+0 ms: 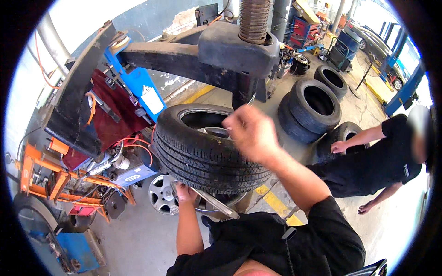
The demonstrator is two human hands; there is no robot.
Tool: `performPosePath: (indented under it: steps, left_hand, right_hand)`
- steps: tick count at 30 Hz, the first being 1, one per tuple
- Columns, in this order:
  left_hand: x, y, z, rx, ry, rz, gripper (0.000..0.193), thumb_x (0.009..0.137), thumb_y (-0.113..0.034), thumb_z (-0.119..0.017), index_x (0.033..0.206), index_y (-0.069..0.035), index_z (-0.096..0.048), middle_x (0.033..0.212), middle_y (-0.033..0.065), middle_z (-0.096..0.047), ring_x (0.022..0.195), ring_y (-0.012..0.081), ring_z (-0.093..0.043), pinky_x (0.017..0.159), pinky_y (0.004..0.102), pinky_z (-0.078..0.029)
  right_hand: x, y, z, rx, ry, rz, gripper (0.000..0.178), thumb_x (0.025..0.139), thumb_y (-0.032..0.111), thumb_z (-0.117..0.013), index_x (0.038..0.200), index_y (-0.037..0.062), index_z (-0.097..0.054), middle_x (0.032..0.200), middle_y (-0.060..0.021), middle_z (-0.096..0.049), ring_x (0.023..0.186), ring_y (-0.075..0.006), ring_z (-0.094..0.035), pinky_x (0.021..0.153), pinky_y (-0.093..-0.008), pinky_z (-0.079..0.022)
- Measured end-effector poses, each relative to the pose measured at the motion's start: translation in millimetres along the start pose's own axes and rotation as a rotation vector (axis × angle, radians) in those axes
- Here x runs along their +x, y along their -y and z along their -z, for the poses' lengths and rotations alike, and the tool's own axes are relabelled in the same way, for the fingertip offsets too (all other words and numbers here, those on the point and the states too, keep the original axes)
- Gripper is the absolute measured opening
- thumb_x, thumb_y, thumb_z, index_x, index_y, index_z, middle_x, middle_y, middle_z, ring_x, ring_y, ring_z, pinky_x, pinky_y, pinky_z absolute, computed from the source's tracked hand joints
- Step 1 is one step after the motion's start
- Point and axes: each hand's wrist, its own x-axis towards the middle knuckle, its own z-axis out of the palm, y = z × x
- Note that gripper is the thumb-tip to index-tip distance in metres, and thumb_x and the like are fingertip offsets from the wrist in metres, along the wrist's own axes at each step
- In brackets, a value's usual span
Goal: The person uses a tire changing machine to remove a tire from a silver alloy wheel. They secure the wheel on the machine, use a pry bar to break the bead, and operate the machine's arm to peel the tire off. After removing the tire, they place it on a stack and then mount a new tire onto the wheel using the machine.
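Note:
A black tire (207, 158) sits tilted on a tire changer, with part of a silver wheel rim (214, 132) showing in its opening. Over the tire's upper edge is my right hand (252, 131), its fingers curled in and blurred, close to the machine's black upright post (244, 92). Whether anything is in those fingers is hidden. Low on the tire's near side, my left hand (185, 193) is closed round a long metal tire lever (214, 203), which slants down to the right below the tread.
The machine's black arm (161, 57) crosses above the tire. Stacked tires (308, 108) stand at right, beside a co-worker in black (368, 165) with a hand over another tire. An alloy wheel (162, 195) lies below; an orange metal frame (57, 184) stands left.

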Motion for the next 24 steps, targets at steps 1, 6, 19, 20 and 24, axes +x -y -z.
performPosePath:
  steps: [1, 6, 19, 20, 24]
  left_hand:
    - [-6, -18, 10, 0.005, 0.027, 0.002, 0.063, 0.097, -0.031, -0.062, 0.151, 0.001, -0.056, 0.153, 0.0164, -0.063, 0.14, 0.0379, -0.059, 0.121, 0.0551, -0.046]
    - [1, -12, -8, 0.159, -0.043, 0.008, 0.063, 0.094, -0.027, -0.071, 0.149, 0.001, -0.058, 0.15, 0.0149, -0.065, 0.138, 0.0367, -0.06, 0.122, 0.054, -0.045]
    - [-1, -9, -11, 0.106, -0.077, 0.03, 0.062, 0.094, -0.024, -0.075, 0.149, -0.001, -0.059, 0.151, 0.0134, -0.065, 0.139, 0.0339, -0.06, 0.122, 0.0523, -0.046]
    - [-7, -13, -11, 0.115, -0.048, 0.028, 0.061, 0.096, -0.025, -0.07, 0.15, -0.001, -0.058, 0.151, 0.0143, -0.065, 0.14, 0.0345, -0.06, 0.123, 0.0527, -0.045]
    - [-9, -14, -16, 0.161, -0.086, 0.043, 0.061, 0.097, -0.027, -0.067, 0.151, -0.001, -0.058, 0.151, 0.0139, -0.065, 0.138, 0.035, -0.061, 0.123, 0.0531, -0.044]
  right_hand:
    - [15, -7, 10, 0.021, -0.076, -0.078, 0.026, 0.102, 0.028, -0.073, 0.1, 0.0018, -0.071, 0.091, -0.0186, -0.073, 0.085, -0.0314, -0.073, 0.08, -0.0429, -0.058]
    - [74, -49, 63, -0.085, -0.092, -0.156, 0.041, 0.111, 0.04, -0.051, 0.12, 0.0013, -0.062, 0.098, -0.0277, -0.075, 0.099, -0.0503, -0.071, 0.09, -0.0566, -0.054]
    - [81, -62, 93, -0.067, -0.253, -0.179, 0.038, 0.11, 0.035, -0.055, 0.097, 0.0029, -0.071, 0.085, -0.02, -0.072, 0.087, -0.0412, -0.072, 0.08, -0.0491, -0.055]
    - [59, -30, 105, -0.045, -0.274, -0.228, 0.035, 0.109, 0.032, -0.057, 0.094, 0.0025, -0.07, 0.083, -0.0195, -0.072, 0.085, -0.0398, -0.072, 0.079, -0.0484, -0.055]
    - [52, 9, 70, -0.199, 0.002, 0.986, 0.015, 0.096, 0.019, -0.072, 0.094, 0.0062, -0.064, 0.095, -0.0142, -0.067, 0.091, -0.0334, -0.068, 0.083, -0.0453, -0.055]
